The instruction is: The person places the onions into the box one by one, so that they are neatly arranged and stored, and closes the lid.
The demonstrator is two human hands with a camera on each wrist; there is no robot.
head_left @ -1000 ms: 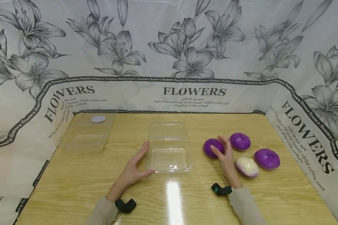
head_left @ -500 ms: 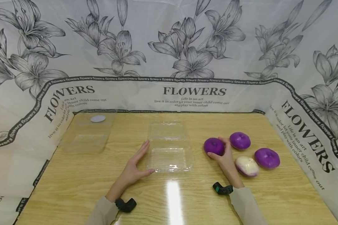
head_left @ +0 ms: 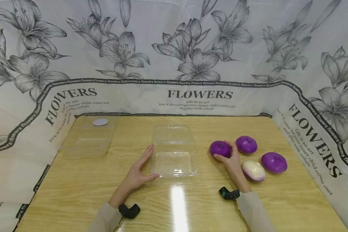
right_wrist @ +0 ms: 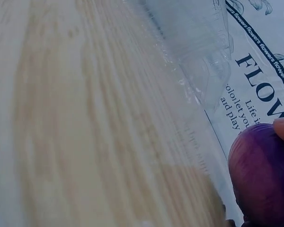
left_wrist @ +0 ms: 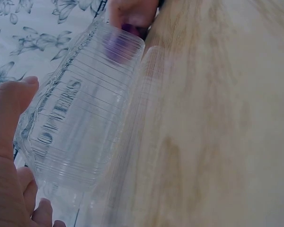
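My right hand (head_left: 234, 162) grips a purple onion (head_left: 219, 149), thumb on its near side and fingers round its right and far side. In the right wrist view the onion (right_wrist: 262, 177) fills the lower right corner, with a fingertip on top of it. A clear plastic clamshell container (head_left: 174, 162) lies with its lid raised in the middle of the table. My left hand (head_left: 136, 175) rests at its left side, fingers stretched out and thumb by the front corner. The left wrist view shows the ribbed container (left_wrist: 85, 109) beside the left thumb (left_wrist: 7, 113).
Two more purple onions (head_left: 246, 144) (head_left: 274, 162) and a pale, purple-edged one (head_left: 253, 170) lie right of my right hand. Another clear container (head_left: 90, 141) with a white oval label (head_left: 100, 122) is at the back left. A flowered curtain (head_left: 200, 71) encloses the table (head_left: 208, 206).
My right thumb has slid from the top of the onion down to its near side, and the hand has settled round it. The left hand and the container have stayed in place.
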